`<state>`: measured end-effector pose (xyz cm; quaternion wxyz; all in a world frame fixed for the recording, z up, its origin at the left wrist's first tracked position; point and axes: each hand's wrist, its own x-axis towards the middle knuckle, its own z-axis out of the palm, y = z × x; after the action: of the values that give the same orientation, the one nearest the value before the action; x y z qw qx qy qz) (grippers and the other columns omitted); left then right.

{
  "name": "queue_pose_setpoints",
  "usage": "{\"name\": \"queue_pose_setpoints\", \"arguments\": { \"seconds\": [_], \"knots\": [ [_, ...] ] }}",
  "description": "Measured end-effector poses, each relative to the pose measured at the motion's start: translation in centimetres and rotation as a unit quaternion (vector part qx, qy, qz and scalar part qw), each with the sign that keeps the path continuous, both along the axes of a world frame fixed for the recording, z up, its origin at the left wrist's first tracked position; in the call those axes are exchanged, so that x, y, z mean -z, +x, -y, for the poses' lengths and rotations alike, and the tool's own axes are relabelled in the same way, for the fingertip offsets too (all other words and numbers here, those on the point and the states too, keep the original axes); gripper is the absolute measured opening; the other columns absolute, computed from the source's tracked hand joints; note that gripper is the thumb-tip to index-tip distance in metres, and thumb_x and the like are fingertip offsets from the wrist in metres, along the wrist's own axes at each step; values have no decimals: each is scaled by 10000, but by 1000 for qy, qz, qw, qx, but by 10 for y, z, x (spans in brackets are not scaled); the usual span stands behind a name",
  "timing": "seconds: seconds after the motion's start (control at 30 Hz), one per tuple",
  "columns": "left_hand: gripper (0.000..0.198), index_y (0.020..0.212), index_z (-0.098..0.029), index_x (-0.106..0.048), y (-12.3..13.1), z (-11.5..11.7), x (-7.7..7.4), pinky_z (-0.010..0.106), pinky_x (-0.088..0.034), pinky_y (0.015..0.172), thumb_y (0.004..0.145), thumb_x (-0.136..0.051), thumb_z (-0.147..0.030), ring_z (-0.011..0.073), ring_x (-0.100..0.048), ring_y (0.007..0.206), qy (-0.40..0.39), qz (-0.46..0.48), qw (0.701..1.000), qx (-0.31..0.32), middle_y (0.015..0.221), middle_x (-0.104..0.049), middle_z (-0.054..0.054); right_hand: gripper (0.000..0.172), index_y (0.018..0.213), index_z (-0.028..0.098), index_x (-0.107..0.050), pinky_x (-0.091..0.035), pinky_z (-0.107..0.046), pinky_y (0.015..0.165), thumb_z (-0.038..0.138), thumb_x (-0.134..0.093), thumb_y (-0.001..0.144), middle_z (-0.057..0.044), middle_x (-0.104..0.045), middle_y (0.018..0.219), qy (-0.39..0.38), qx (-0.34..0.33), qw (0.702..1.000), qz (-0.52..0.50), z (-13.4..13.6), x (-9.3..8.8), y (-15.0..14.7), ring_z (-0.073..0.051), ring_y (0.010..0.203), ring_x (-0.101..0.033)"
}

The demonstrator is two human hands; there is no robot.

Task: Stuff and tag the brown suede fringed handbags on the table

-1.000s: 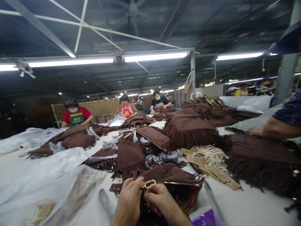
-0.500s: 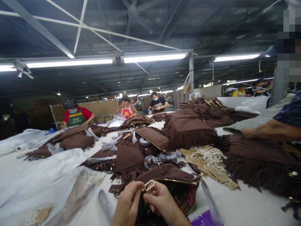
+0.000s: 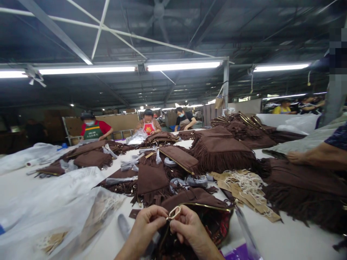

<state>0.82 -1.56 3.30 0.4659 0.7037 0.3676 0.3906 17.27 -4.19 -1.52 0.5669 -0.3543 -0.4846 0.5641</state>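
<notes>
A gold metal snap hook (image 3: pixel 174 213) is held up in front of me over an unzipped dark brown bag (image 3: pixel 189 196). My left hand (image 3: pixel 148 225) pinches the hook's left end between thumb and fingertips. From the other side my right hand (image 3: pixel 191 225) is closed on the hook's right part, thumb beneath the loop. The bag's gold zipper edge curves behind my hands, and a dark red patterned lining shows inside. What the hook is fixed to is hidden by my fingers.
Brown fringed bags (image 3: pixel 219 144) lie in heaps across the white table. Tan tags with white strings (image 3: pixel 245 187) are at the right, plastic bags (image 3: pixel 67 202) at the left. A co-worker's arm (image 3: pixel 317 157) rests on bags at the far right. Several people work beyond the table.
The view has shifted slightly, so the scene sits further right. My left hand has tilted outward, and both hands still grip the hook. A far co-worker has bent lower.
</notes>
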Motion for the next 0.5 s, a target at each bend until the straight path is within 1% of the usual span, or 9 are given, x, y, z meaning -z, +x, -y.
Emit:
{"name": "queue_pose_setpoints", "arguments": {
  "seconds": [0.13,0.2,0.3,0.37,0.5],
  "knots": [
    [95,658,-180,-679,-1,1,-4,261,-446,721,651,-675,-275,192,-612,770,-35,21,999,35,796,-718,40,339,742,191,-502,-228,-152,343,329,-795,641,63,-621,555,5,-5,1000,-1,-1,1,0,-20,330,-380],
    [88,662,-180,-660,-1,2,-6,247,-426,688,666,-664,-268,172,-592,730,-48,12,998,36,754,-696,21,337,739,194,-501,-241,-152,346,327,-793,637,65,-620,552,5,-9,1000,3,0,1,-1,-24,335,-387],
    [118,678,-185,-641,0,4,-7,241,-397,648,704,-623,-298,160,-558,686,-59,-28,998,22,697,-648,4,351,731,198,-506,-253,-159,347,359,-798,622,71,-605,543,0,-17,1000,20,3,-4,-1,-31,338,-389],
    [126,665,-193,-609,3,5,-6,249,-385,636,723,-575,-300,168,-541,676,-25,-68,997,-6,662,-607,-1,350,716,197,-508,-250,-163,351,382,-791,624,74,-585,540,-3,-13,999,38,6,-8,0,-31,343,-380],
    [159,684,-220,-525,10,8,0,277,-386,656,804,-451,-292,192,-544,695,107,-124,982,-96,675,-569,5,367,648,199,-483,-223,-161,376,418,-777,652,102,-484,467,2,36,997,75,11,-14,7,-32,368,-358]
  ]
}}
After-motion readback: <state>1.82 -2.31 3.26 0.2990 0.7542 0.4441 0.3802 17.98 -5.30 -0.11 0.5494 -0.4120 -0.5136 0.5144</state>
